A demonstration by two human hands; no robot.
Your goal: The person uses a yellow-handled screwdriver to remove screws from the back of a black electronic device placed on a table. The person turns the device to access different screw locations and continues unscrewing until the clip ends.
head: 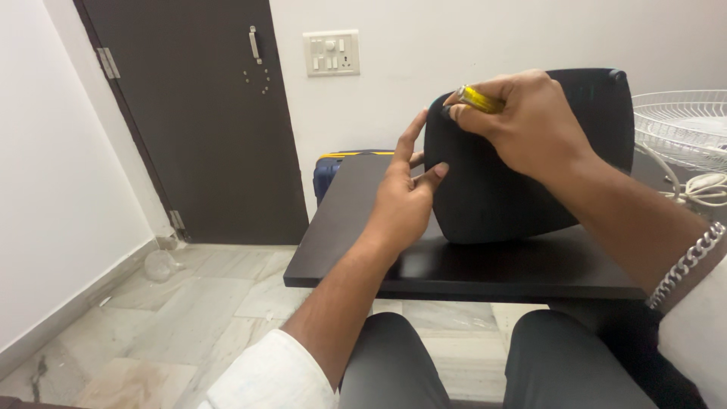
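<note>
Hands: left (405, 193) open, steadying black panel (522, 163); right (530, 125) gripping yellow-handled screwdriver (478, 99).

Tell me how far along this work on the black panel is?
Done: the rounded black plastic panel stands upright on the dark table. In hand: the left hand steadies its edge while the right hand presses a yellow-handled screwdriver at its upper corner. Left: the white wire fan guard lies apart; whether any screw is out I cannot tell.

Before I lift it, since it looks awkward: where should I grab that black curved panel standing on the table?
Probably by its rounded left edge, from the left: the black panel stands upright, and the left hand already steadies that edge.
</note>
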